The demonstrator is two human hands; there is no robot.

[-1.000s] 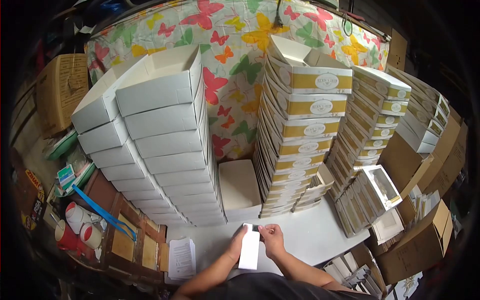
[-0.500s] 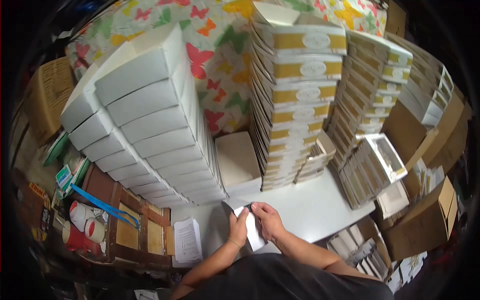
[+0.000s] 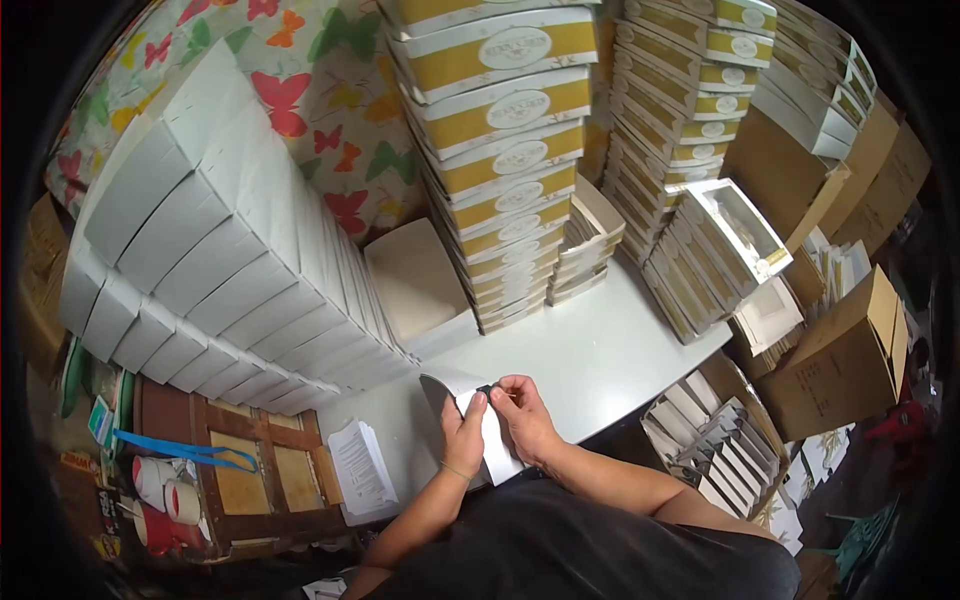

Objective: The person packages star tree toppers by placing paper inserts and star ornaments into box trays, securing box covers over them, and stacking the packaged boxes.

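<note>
Where left fingers (image 3: 477, 401) curl, white card (image 3: 495, 447) lies inside.

A piece of white card (image 3: 498, 445) stands tilted between a person's left hand (image 3: 464, 430) and right hand (image 3: 524, 420), its long, narrow face bright and plain. The left thumb presses against its upper part. A curved flap, grey with shade, spreads past the left fingers at the top. A small dark piece (image 3: 485, 391) sits at the card's upper end, between the two thumb tips, partly covered, its exact shape too small to tell.
</note>
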